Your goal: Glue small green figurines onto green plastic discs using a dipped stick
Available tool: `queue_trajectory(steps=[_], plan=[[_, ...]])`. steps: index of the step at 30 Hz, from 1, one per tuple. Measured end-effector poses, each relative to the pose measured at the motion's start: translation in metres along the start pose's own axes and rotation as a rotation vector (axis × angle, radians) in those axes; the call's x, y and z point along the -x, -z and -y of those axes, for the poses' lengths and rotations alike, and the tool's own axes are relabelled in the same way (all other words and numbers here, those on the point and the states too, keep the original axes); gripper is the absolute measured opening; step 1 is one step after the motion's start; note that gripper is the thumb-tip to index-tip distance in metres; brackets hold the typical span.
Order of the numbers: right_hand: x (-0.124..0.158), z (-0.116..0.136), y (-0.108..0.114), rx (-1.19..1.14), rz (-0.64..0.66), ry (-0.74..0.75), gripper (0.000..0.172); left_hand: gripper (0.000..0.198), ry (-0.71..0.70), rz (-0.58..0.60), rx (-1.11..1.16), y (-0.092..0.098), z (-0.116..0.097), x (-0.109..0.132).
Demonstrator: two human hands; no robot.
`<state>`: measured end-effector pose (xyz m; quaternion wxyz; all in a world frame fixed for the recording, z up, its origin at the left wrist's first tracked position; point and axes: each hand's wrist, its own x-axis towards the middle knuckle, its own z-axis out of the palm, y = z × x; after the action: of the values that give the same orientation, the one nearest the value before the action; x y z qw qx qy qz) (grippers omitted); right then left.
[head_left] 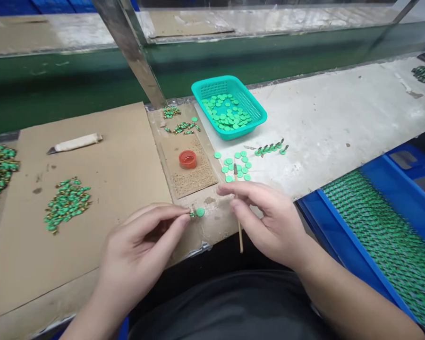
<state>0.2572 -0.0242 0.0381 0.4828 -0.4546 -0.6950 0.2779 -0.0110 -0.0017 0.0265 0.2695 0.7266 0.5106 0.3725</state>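
Green disc (200, 212), markings indistinct, beside left hand (136, 248)

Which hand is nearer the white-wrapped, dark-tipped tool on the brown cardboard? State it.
Left. The left hand is right of the tool and closer to the body; the right hand is farther right, beyond the left.

The left hand (125, 255) pinches finger and thumb together, on the near side of the red cup (187, 159). The right hand (274, 224) bends, nearer and right of it (both wrists (304, 252) are bare).
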Motion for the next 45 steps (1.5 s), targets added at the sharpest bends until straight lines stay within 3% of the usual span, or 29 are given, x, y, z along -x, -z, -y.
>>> queue_trajectory(steps=[3,5,7,11,15,22,29,37,45], plan=[[-0.008,-0.002,-0.011,-0.182,-0.093,-0.021,0.017,0.012,0.016,-0.005,-0.012,-0.007,0.004,0.002],[-0.011,-0.005,-0.016,-0.262,-0.112,-0.045,0.027,0.012,0.025,-0.015,-0.029,-0.009,0.005,0.003],[-0.013,-0.01,-0.018,-0.232,-0.048,-0.071,0.032,0.011,0.015,-0.018,-0.04,-0.01,0.005,0.003],[-0.012,-0.018,-0.014,-0.103,0.113,-0.105,0.007,0.01,-0.022,-0.01,-0.039,-0.011,0.004,-0.001],[-0.009,-0.023,-0.012,-0.1,0.095,-0.086,0.003,0.009,-0.021,0.007,-0.054,-0.013,0.003,-0.002],[-0.007,-0.025,-0.012,-0.087,0.088,-0.053,0.002,0.008,-0.069,0.022,-0.117,-0.012,0.005,0.001],[-0.006,-0.017,-0.004,-0.016,0.13,-0.055,0.013,0.007,-0.168,0.028,-0.217,-0.015,-0.001,0.002],[-0.007,-0.006,0.006,0.1,0.25,0.05,0.015,0.012,-0.358,0.038,-0.313,-0.014,0.006,0.004],[-0.015,-0.01,0.011,0.142,0.406,0.01,0.017,0.015,-0.371,0.01,-0.344,-0.018,0.008,0.005]])
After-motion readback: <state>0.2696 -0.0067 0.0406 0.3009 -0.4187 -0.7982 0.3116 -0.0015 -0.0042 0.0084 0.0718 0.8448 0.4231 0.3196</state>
